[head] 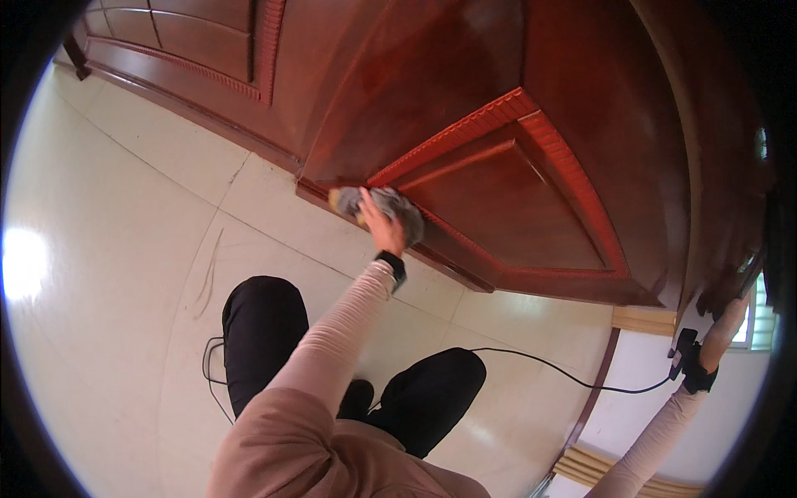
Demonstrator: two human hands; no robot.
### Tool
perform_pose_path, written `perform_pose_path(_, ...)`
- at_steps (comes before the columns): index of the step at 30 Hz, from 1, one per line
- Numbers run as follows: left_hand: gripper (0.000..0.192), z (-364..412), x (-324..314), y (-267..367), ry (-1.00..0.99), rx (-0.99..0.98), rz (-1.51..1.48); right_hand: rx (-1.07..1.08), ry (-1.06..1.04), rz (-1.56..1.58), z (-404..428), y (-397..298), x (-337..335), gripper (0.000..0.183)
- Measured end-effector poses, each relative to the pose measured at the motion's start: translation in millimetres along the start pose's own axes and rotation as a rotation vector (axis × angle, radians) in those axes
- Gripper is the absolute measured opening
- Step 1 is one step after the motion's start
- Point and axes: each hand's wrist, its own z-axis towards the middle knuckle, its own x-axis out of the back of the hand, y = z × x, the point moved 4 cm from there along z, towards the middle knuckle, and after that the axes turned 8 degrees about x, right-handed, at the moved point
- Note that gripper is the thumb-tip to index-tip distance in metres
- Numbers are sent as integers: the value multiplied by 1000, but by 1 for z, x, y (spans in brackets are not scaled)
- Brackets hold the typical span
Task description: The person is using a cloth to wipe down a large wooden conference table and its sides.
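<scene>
A grey cloth with yellowish edges [405,218] lies under my left hand [383,224], which presses it against the lower edge of a dark red wooden furniture panel [498,205]. The fingers are slightly blurred and spread over the cloth. This spot is by the corner of a carved rectangular moulding [454,134]. At the far right my right hand [728,320] reaches up to the furniture's dark edge; its fingers are hard to make out in the shadow. Both wrists wear black bands, and a black device on a cable [683,355] sits beside the right wrist.
Pale floor tiles [137,205] spread below the furniture and around my bent knees in black trousers [264,336]. A black cable [560,372] runs from the right wrist towards my knee. A second carved panel [199,43] stands at the upper left. A white wall [629,367] and window lie at right.
</scene>
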Motion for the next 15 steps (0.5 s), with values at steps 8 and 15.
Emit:
perform_pose_path(8, 82, 90, 76, -41, 234, 26, -196, 21, 25, -93, -8, 18, 10, 67)
perform_pose_path(15, 67, 28, -9, -114, 84, 155, -318, 59, 54, 27, -2, 6, 17, 58)
